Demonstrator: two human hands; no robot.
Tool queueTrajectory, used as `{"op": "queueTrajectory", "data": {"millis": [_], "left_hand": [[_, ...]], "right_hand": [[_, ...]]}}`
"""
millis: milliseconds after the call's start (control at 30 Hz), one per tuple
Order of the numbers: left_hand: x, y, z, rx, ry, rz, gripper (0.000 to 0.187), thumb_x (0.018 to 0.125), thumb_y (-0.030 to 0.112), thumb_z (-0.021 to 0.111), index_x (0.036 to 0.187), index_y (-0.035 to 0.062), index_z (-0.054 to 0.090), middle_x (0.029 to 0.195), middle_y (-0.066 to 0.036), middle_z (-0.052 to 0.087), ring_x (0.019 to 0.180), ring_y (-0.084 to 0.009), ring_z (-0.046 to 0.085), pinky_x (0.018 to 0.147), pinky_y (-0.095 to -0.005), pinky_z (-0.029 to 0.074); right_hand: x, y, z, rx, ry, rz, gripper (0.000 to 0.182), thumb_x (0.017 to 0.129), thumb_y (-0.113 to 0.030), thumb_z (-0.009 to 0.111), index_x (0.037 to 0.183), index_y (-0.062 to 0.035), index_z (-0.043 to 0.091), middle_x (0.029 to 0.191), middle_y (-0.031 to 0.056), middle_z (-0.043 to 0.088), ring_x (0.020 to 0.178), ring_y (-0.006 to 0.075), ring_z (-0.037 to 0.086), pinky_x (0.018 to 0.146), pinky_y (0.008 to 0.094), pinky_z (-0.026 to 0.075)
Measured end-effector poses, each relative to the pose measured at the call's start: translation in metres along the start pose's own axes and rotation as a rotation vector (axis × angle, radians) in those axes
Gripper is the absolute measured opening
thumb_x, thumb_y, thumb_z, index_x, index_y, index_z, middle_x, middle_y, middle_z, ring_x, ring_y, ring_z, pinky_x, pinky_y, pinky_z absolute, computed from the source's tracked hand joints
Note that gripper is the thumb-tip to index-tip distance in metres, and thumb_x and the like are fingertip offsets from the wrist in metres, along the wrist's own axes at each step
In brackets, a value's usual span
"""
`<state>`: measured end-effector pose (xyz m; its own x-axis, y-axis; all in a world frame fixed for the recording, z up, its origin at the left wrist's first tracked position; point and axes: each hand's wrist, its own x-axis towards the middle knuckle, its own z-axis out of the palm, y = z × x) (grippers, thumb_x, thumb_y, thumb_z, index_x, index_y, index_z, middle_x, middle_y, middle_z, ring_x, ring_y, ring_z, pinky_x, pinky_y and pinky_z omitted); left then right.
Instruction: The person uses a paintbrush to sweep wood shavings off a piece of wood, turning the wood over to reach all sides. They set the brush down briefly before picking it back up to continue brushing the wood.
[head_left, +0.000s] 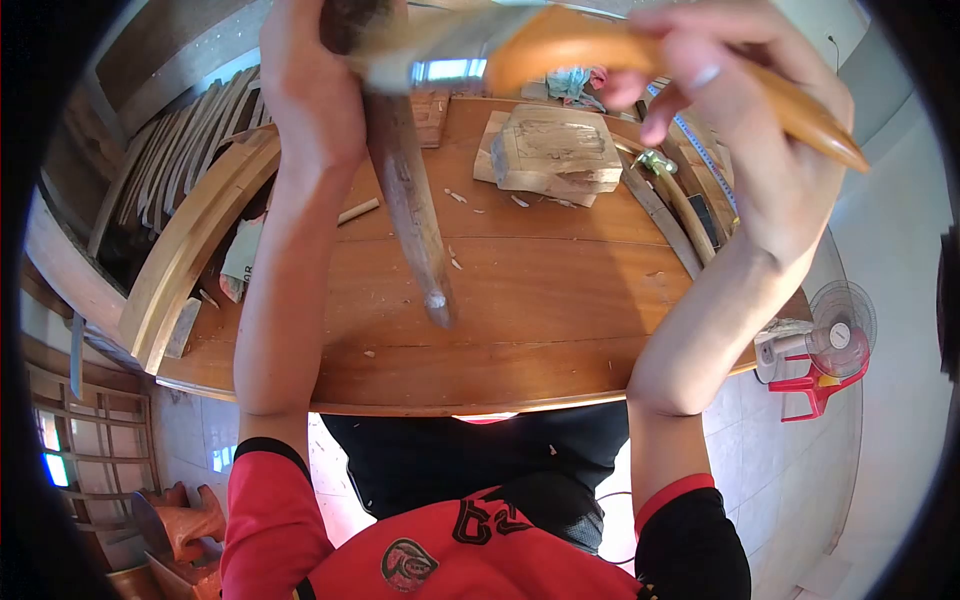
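Observation:
At the top of the view, my left hand (315, 85) is closed on a dark, worn wooden mallet (405, 190); its fingers are partly cut off by the frame edge. The mallet's handle slants down toward me over the table. My right hand (745, 100) grips a paintbrush (565, 50) by its orange wooden handle, the thumb showing and some fingers raised. The brush has a shiny metal band, and its blurred bristle end overlaps the upper part of the mallet beside my left hand.
On the wooden table (500, 330) lie a carved wood block (555, 150), several shavings and a short dowel (358, 211). Curved wooden pieces (205, 240) line the left side. A blue tape measure (705, 160) and tools lie at right. A fan (840, 335) stands beyond.

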<state>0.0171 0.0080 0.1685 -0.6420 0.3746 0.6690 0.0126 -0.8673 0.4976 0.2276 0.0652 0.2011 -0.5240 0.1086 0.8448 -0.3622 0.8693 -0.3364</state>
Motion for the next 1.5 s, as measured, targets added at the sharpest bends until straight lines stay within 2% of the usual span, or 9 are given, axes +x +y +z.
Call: {"op": "queueTrajectory", "data": {"millis": [267,633,733,833,967,1133,1267,1433,1500], "left_hand": [[0.012,0.003,-0.036,0.066,-0.277,0.013,0.047,0.109,0.045,0.033,0.102,0.004,0.054,0.088,-0.004,0.048,0.061,-0.0112,0.038,0.046,-0.0249,0.033],[-0.011,-0.009,-0.037,0.294,-0.304,-0.301,0.053,0.108,0.052,0.033,0.107,0.0064,0.06,0.092,-0.005,0.058,0.053,-0.0119,0.045,0.041,-0.026,0.035],[-0.024,-0.024,-0.016,0.12,-0.216,-0.109,0.048,0.107,0.049,0.041,0.106,0.0062,0.062,0.079,-0.003,0.058,0.059,-0.0113,0.05,0.052,-0.0249,0.041],[-0.009,0.002,0.041,0.128,0.16,-0.442,0.044,0.109,0.044,0.04,0.106,0.0067,0.063,0.07,-0.002,0.055,0.052,-0.0108,0.048,0.047,-0.0253,0.038],[-0.027,0.006,0.001,0.044,-0.158,-0.29,0.049,0.109,0.047,0.038,0.107,0.0053,0.063,0.068,-0.001,0.056,0.049,-0.0117,0.047,0.045,-0.0265,0.04],[-0.023,0.007,0.012,0.325,0.022,-0.171,0.058,0.106,0.055,0.038,0.109,0.0019,0.062,0.077,-0.005,0.059,0.047,-0.0116,0.054,0.039,-0.0276,0.045],[-0.021,-0.023,0.007,0.59,0.036,0.396,0.057,0.108,0.045,0.041,0.132,-0.0045,0.057,0.113,-0.014,0.064,0.097,-0.0182,0.065,0.087,-0.031,0.053],[-0.004,0.005,-0.034,-0.449,-0.067,-0.203,0.054,0.109,0.037,0.042,0.146,-0.002,0.05,0.134,-0.013,0.059,0.128,-0.0196,0.051,0.112,-0.0341,0.036],[-0.009,-0.009,-0.005,0.018,0.112,0.004,0.052,0.108,0.041,0.042,0.139,0.0012,0.054,0.124,-0.01,0.061,0.116,-0.0172,0.054,0.102,-0.0324,0.04]], "right_hand": [[-0.003,-0.012,0.004,-0.091,-0.715,0.447,0.011,0.086,-0.012,0.079,0.09,-0.0017,0.075,0.078,0.0051,0.073,0.067,0.0096,0.066,0.062,0.025,0.049],[-0.003,-0.009,-0.005,0.059,0.309,0.152,0.021,0.094,-0.012,0.067,0.099,0.0085,0.068,0.086,0.017,0.072,0.071,0.0179,0.071,0.057,0.0263,0.055],[-0.001,0.0,-0.009,-0.015,0.37,-0.033,0.034,0.101,-0.029,0.062,0.105,0.0045,0.068,0.081,0.019,0.073,0.064,0.0203,0.073,0.045,0.027,0.057],[0.0,0.001,-0.004,-0.129,0.431,-0.076,0.038,0.102,-0.034,0.062,0.105,0.0031,0.069,0.078,0.0191,0.073,0.063,0.0208,0.074,0.041,0.027,0.056],[0.001,0.001,0.001,-0.179,0.367,-0.038,0.035,0.1,-0.031,0.066,0.1,0.0036,0.069,0.076,0.0185,0.073,0.061,0.0191,0.074,0.041,0.0257,0.055],[0.0,0.002,0.002,-0.099,0.195,-0.01,0.018,0.095,-0.013,0.071,0.095,0.0049,0.07,0.074,0.0163,0.074,0.06,0.0157,0.073,0.044,0.0237,0.055],[0.002,-0.001,0.002,0.092,0.027,0.012,0.013,0.091,-0.006,0.075,0.09,0.0058,0.07,0.074,0.0165,0.074,0.06,0.0152,0.073,0.05,0.0232,0.057],[-0.006,0.021,0.004,0.177,-0.023,-0.016,0.012,0.09,-0.005,0.075,0.088,0.0066,0.07,0.074,0.0162,0.074,0.061,0.0143,0.072,0.052,0.0225,0.058],[-0.007,0.02,-0.001,0.181,-0.112,0.065,0.013,0.091,-0.006,0.072,0.091,0.007,0.069,0.077,0.0152,0.073,0.064,0.0147,0.071,0.053,0.0237,0.056]]}}
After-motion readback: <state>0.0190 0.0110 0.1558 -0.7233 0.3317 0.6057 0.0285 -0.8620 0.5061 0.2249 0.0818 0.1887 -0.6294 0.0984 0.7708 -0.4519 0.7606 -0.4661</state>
